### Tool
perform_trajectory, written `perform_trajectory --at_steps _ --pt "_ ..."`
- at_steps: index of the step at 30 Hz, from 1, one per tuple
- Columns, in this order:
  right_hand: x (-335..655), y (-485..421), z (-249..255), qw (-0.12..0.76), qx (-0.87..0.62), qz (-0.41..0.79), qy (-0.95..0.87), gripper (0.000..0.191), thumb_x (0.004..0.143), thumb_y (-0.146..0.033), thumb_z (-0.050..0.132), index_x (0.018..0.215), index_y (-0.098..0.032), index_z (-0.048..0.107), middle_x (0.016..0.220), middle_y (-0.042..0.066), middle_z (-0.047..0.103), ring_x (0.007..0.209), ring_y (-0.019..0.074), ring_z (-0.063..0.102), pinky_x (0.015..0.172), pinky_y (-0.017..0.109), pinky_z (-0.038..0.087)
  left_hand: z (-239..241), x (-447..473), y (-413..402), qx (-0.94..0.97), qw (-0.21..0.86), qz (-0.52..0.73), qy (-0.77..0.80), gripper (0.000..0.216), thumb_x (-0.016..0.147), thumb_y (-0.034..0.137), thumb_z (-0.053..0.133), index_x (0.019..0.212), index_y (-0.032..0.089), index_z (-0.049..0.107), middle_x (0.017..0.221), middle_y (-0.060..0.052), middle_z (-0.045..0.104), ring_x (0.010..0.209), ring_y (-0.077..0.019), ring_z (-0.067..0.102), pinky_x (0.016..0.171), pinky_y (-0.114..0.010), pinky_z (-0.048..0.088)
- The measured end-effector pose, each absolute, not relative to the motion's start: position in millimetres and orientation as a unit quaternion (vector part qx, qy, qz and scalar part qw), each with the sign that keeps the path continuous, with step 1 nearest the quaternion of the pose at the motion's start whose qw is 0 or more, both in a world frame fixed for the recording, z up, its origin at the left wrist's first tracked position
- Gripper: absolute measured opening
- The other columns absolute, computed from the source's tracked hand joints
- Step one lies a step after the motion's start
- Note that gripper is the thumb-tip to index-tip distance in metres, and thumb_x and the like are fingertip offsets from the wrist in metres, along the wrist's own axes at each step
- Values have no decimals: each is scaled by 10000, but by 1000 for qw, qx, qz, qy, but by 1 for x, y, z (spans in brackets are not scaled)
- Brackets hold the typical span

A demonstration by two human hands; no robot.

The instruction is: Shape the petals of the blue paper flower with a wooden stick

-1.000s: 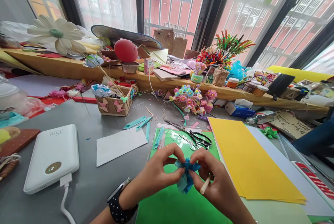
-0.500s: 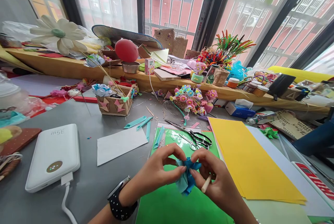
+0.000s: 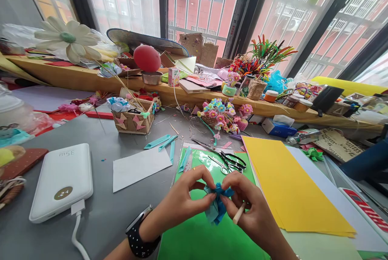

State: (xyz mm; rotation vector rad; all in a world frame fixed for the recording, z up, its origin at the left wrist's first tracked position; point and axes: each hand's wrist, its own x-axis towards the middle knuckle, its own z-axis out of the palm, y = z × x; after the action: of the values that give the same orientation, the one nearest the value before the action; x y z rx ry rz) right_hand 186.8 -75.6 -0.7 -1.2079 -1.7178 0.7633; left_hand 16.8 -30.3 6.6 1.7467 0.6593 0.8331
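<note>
Both hands meet low in the middle of the view, above a green sheet (image 3: pixel 197 239) that lies on the grey table (image 3: pixel 103 211). Between them is a small blue folded paper (image 3: pixel 216 205), crumpled into a flower-like shape; it is held in the air just over the green sheet, not lying on it.

The left hand (image 3: pixel 183 202) pinches the left side of the blue folded paper with the thumb and fingertips closed on it. A dark spotted watch band (image 3: pixel 141 233) sits on its wrist. The right hand (image 3: pixel 250 207) grips the right side of the paper with thumb and forefinger, and its lower fingers also clamp a thin pale stick (image 3: pixel 238 213) – the stick points down and to the left, its end free.

Just behind the hands, on the far part of the green sheet, lie black scissors (image 3: pixel 229 162). To the right is a big yellow paper (image 3: pixel 287 189), partly over a white one. To the left lies a white paper sheet (image 3: pixel 141 168), and further left a white power bank (image 3: pixel 62 181) with a cable plugged in. Some teal paper strips (image 3: pixel 160 142) are scattered beyond the white sheet, near a cardboard basket (image 3: pixel 132 121) with pink stars. On the wooden shelf by the window stands a red balloon (image 3: pixel 147 58) among many craft things.
</note>
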Motion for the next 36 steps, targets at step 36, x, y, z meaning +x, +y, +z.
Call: perform_trajectory --at_steps 36 --pt "187 -77 0 454 -495 275 -688 23 754 -207 522 771 -192 526 687 -9 489 472 77 351 424 207 291 8 16 -31 752 483 352 279 51 790 212 544 767 166 546 786 -14 548 757 -131 528 649 -225 461"
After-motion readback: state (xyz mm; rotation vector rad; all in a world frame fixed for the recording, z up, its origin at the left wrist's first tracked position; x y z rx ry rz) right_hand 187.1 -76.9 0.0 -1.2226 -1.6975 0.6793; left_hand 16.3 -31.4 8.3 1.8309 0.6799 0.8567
